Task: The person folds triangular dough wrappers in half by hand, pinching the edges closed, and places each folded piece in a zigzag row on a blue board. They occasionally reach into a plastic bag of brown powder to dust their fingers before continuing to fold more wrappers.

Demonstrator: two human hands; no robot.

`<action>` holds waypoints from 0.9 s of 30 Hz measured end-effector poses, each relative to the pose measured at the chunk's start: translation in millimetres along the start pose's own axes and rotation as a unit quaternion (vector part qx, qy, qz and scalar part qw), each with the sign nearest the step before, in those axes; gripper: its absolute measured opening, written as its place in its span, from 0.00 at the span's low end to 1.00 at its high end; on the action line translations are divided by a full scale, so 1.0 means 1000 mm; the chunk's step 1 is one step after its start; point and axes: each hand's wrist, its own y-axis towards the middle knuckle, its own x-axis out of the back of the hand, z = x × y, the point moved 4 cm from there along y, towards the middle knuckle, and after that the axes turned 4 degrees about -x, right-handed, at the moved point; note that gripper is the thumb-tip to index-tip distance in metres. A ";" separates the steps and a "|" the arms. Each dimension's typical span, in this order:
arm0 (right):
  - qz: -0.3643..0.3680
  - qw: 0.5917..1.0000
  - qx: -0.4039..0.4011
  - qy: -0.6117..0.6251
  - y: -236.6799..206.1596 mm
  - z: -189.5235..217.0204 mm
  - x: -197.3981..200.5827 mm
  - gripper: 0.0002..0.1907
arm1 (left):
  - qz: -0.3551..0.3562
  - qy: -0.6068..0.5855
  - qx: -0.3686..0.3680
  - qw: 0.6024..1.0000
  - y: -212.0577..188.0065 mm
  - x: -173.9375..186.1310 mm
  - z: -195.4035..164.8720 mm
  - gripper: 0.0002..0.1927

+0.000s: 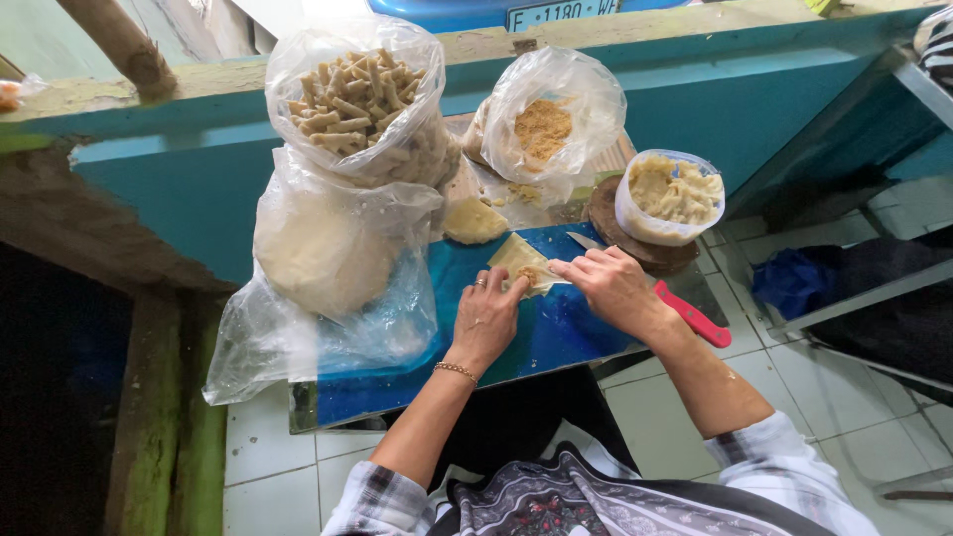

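A thin pale pastry sheet (523, 260) lies on the blue work surface (556, 333) with a bit of filling on it. My left hand (486, 316), with rings and a gold bracelet, presses the sheet's near edge with its fingertips. My right hand (611, 286) pinches the sheet's right corner and folds it over. A knife with a red handle (692, 316) lies under my right wrist, its blade pointing to the far left.
A clear bag of rolled sticks (355, 99) stands at the back, a bag of round wrappers (323, 253) below it. A bag of brownish crumbs (544, 124) and a bowl of pale filling (671, 196) sit to the right. A teal wall (735, 99) borders the far side.
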 end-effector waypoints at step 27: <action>-0.067 0.968 -0.164 0.180 0.031 -0.063 0.021 0.12 | -0.087 -0.054 0.089 0.991 -0.010 0.010 0.021 0.07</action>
